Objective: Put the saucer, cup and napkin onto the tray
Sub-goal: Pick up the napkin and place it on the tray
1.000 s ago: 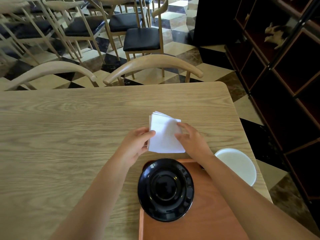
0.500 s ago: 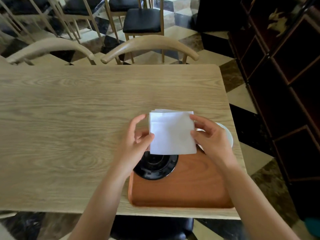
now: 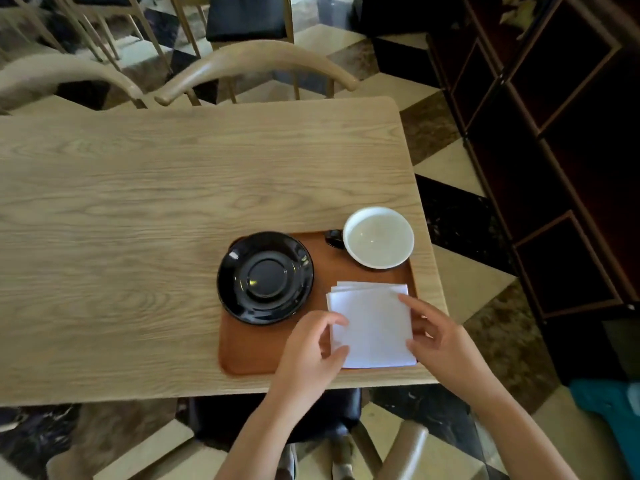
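Observation:
A brown tray (image 3: pixel 256 344) lies at the table's near right corner. On its left part rests a black saucer (image 3: pixel 265 277), overhanging the rim a little. A cup (image 3: pixel 378 237), white inside with a dark handle, stands at the tray's far right corner. A stack of white napkins (image 3: pixel 374 327) lies flat on the tray's near right part. My left hand (image 3: pixel 308 355) pinches the stack's left edge between thumb and forefinger. My right hand (image 3: pixel 446 348) holds its right edge, forefinger laid on top.
The light wooden table (image 3: pixel 138 202) stretches left and away from the tray. Two curved chair backs (image 3: pixel 256 60) (image 3: pixel 69 74) stand along the far edge. A dark shelf unit (image 3: pixel 554 133) runs along the right. A dark chair seat (image 3: pixel 277 417) shows below the near edge.
Both hands brought the napkin stack down from above the saucer onto the tray's near right part. The view pulled back, and the cup now shows fully on the tray.

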{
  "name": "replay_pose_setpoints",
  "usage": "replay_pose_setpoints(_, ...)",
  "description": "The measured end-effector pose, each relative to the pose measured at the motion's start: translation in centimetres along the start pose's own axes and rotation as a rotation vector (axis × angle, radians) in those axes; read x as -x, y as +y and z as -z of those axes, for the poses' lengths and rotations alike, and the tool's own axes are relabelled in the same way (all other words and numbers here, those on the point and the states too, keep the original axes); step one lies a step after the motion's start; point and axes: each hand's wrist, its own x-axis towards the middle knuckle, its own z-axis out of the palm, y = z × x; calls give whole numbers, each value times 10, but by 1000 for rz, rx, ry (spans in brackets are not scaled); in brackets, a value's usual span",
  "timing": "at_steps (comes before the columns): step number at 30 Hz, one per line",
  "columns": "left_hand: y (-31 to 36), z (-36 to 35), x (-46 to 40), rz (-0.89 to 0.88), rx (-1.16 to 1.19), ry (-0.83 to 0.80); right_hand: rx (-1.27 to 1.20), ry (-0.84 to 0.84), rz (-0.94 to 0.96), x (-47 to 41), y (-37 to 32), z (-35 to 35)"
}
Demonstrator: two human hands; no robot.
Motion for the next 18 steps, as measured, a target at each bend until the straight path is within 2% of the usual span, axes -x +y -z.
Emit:
replay_pose_setpoints(3,-8,-14,1,-15,-74,-57,100,16,-5,-4,13,-5)
replay_pose_setpoints(8,-12,-23,-5,-15,-143,-29,242,73,60,-10,16,-10)
replay_pose_setpoints(13,-11,-26,-6,-44,-253,-35,545,166,161,-3,12,-19)
replay_pose_setpoints(15,-11,-27,-1,-84,-375,-6,675,209,219,1,8,-23)
replay_pose_setpoints(18,-15,-30,8,-241,-547,41,904,264,347,5,10,-26)
